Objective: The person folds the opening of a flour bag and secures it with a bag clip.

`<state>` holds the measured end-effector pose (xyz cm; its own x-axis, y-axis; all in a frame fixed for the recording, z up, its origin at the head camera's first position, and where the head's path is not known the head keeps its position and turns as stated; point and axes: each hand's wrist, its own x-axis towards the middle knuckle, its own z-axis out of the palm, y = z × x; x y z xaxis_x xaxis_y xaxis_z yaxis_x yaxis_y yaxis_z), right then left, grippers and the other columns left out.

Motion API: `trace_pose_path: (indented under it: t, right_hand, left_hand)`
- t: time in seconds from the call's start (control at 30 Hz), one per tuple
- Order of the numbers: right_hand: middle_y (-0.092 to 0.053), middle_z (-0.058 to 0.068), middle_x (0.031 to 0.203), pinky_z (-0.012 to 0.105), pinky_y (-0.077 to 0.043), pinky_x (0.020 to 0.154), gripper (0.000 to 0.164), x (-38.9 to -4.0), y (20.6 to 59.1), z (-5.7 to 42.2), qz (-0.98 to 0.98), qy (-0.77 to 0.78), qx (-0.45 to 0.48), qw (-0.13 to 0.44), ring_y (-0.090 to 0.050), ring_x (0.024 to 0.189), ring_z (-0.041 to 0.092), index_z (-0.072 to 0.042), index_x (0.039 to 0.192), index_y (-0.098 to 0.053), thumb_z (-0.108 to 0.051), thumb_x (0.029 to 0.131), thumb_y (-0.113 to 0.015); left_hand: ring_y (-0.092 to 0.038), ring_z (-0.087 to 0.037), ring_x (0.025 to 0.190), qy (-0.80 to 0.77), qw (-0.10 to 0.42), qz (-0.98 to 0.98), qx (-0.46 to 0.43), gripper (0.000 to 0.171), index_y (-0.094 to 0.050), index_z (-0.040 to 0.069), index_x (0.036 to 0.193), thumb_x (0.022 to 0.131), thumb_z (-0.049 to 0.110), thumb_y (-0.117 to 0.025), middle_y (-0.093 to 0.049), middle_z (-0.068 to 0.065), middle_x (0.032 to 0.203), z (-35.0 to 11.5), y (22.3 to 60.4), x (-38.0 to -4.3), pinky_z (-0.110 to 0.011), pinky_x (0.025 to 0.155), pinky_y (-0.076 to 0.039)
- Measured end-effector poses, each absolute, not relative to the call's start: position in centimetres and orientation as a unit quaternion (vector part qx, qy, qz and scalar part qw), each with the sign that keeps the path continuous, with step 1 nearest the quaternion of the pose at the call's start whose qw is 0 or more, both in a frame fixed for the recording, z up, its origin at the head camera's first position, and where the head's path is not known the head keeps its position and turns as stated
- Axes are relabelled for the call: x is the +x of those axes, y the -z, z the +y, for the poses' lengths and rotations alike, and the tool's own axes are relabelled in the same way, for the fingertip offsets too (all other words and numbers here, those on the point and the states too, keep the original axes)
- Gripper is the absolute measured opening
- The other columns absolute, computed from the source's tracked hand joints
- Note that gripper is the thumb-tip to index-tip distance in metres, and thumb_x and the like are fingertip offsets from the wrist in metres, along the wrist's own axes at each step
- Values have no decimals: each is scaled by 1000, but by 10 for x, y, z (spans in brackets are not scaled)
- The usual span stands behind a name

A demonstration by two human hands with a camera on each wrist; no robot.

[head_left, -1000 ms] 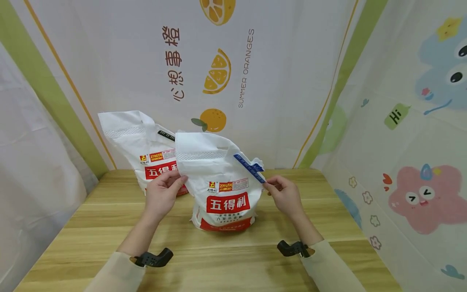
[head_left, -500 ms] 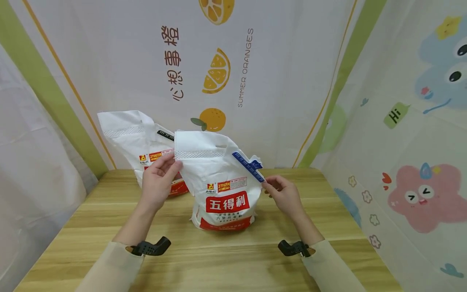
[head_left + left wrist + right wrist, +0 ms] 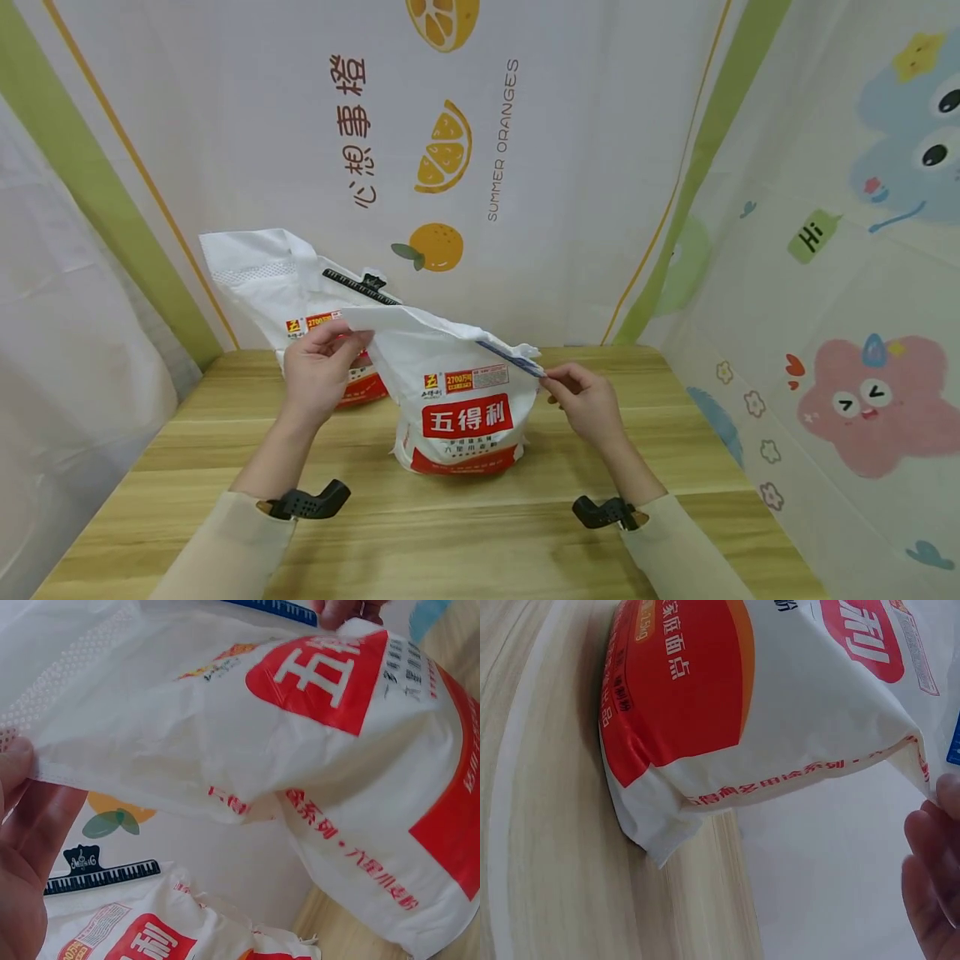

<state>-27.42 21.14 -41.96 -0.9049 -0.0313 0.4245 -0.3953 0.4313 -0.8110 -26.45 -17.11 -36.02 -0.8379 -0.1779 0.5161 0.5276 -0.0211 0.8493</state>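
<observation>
A white flour bag (image 3: 465,433) with red panels stands on the table, its upper part leaning left. My left hand (image 3: 318,367) pinches the bag's upper left edge; thumb and fingers lie on either side of it in the left wrist view. A blue piano-key clip (image 3: 510,358) sits across the bag's upper right side, seen nearly edge-on from the head. At the upper right corner, beside the clip's lower end, my right hand (image 3: 585,404) pinches the bag between thumb and fingers. The bag's mesh-patterned top band (image 3: 75,667) shows in the left wrist view.
Behind and left stands a second, similar flour bag (image 3: 262,283), partly covered by my left hand and the front bag. It carries a black piano-key clip (image 3: 360,286). Printed curtains (image 3: 585,167) hang behind the wooden table (image 3: 420,533) and at its sides.
The front bag's top has tipped down, hiding its mesh band from the head and turning the blue clip nearly edge-on. My left hand has shifted slightly up and left; the right hand barely moved.
</observation>
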Motion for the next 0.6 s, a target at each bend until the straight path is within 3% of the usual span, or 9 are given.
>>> trace_pose_path:
  t: [0.1, 0.3, 0.5, 0.6]
  right_hand:
    - [-81, 20, 101, 24, -61, 68, 10, -273, 419, 212, -830, -519, 124, 164, -75, 78, 22, -5, 108, -80, -13, 103, -78]
    - [-81, 16, 102, 38, -66, 73, 15, -276, 417, 212, -842, -509, 108, 143, -74, 81, 18, -6, 112, -80, -19, 106, -75]
    - [-79, 21, 103, 28, -62, 72, 19, -278, 412, 211, -843, -517, 92, 119, -74, 83, 18, -4, 113, -79, -21, 108, -73]
    - [-79, 18, 100, 31, -63, 72, 21, -280, 410, 211, -840, -525, 85, 113, -74, 82, 19, -2, 112, -78, -21, 108, -72]
  left_hand:
    - [-80, -5, 92, 707, 236, -651, -145, 24, -76, -6, 125, 101, -5, -74, -82, 11, 107, -174, 361, -264, -30, 77, -66]
    - [-80, -4, 90, 701, 226, -660, -146, 27, -76, -3, 129, 102, 0, -75, -81, 11, 108, -176, 359, -264, -27, 75, -66]
    - [-79, -5, 90, 700, 214, -665, -149, 27, -75, -4, 129, 104, 4, -74, -80, 9, 109, -177, 357, -264, -28, 74, -66]
    - [-79, -4, 88, 693, 211, -675, -144, 27, -75, -3, 128, 104, 8, -75, -79, 9, 107, -176, 354, -266, -28, 73, -67]
